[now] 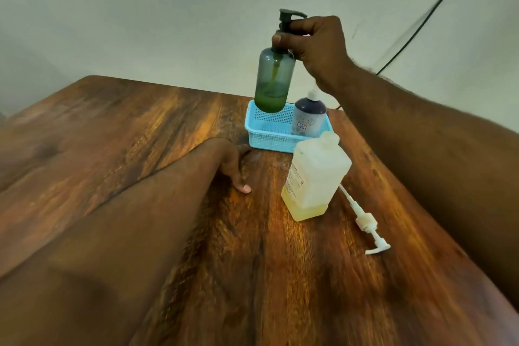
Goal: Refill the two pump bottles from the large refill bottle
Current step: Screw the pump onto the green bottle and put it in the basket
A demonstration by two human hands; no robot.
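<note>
Both hands are in view. My right hand (314, 45) is clamped around the black pump neck of the green pump bottle (274, 76), which hangs upright in the air over the far end of the blue basket (269, 132); a shallow layer of green liquid sits at its bottom. My left hand (233, 163) lies loose on the worktop (140, 135), fingers uncurled, gripping nothing, just left of the basket.

Inside the basket stands the dark-capped bottle (309, 118); its small label is too blurred to read. The large refill bottle (314, 177) stands just in front of the basket, cap off, with red print down its side that I cannot make out. A white pump head (365, 222) lies loose to its right.

Bare wood runs wide to the left and towards me. The basket sits close to the far edge.
</note>
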